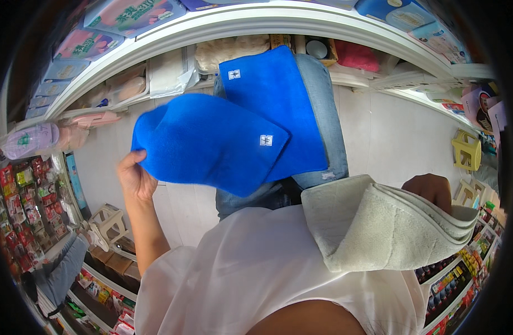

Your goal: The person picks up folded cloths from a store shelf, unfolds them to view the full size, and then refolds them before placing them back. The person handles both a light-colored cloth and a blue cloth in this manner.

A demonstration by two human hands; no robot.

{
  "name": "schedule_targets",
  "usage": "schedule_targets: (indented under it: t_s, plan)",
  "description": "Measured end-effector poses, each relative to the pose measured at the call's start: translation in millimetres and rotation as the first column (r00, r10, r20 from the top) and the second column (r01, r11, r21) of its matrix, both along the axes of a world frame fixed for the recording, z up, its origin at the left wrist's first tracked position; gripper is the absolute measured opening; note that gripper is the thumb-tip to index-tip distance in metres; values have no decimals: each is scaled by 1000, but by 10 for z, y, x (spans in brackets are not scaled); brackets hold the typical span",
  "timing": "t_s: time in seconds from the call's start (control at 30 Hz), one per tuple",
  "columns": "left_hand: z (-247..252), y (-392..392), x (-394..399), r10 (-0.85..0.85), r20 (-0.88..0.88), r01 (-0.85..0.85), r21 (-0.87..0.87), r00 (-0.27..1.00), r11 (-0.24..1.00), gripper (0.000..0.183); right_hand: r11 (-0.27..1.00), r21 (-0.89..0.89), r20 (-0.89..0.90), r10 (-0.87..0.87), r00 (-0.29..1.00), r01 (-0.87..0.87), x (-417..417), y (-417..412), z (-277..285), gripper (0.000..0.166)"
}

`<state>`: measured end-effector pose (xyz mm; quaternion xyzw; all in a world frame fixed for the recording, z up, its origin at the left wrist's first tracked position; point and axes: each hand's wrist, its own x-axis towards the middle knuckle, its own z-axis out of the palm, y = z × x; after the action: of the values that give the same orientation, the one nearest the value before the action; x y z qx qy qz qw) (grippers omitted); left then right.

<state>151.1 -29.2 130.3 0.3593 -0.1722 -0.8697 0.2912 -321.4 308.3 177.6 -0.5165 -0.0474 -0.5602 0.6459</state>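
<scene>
My left hand [137, 176] pinches the left edge of a blue cloth [206, 142], thumb on top. The cloth bends in the air and its right corner, with a small white square tag, overlaps a second blue cloth [273, 96]. That second cloth lies flat over my thigh in light blue jeans [319, 104] and has a similar tag near its upper left corner. At the right my right hand [428, 190] holds a stack of folded pale grey-green cloths [377, 226]; its fingertips are hidden behind the layers.
A white shelf [260, 21] with packaged goods curves across the top, with bags and bins below it. Purple slippers [30, 140] are at the left. Small packets hang on a rack [32, 209]. A yellow plastic stool [467, 150] stands at the right, a beige stool [108, 224] at the lower left.
</scene>
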Motion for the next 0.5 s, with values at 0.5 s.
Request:
schedule_targets:
  t_s: [0.5]
  plan:
    - [-636, -351, 183, -379, 266, 314, 256, 887, 914, 71, 995, 98, 0, 9, 1000, -9, 120, -15, -49, 35]
